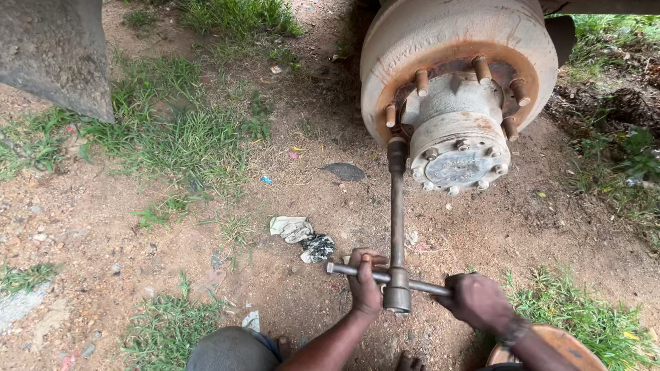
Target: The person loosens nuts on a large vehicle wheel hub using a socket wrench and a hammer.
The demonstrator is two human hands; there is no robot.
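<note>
Head view: rusty wheel wrench [397, 227] w/ crossbar, both hands [366, 282] gripping.

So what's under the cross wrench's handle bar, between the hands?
Bare dirt ground lies under the cross wrench. The left hand and right hand cover the bar where they grip it.

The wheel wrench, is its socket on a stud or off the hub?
On: the wheel wrench has its socket end seated at a lower-left stud of the hub.

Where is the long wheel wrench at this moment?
In the head view, the wheel wrench stands at centre right, its socket end on a lower-left stud of the rusty wheel hub. The left hand and right hand grip its cross bar.
</note>
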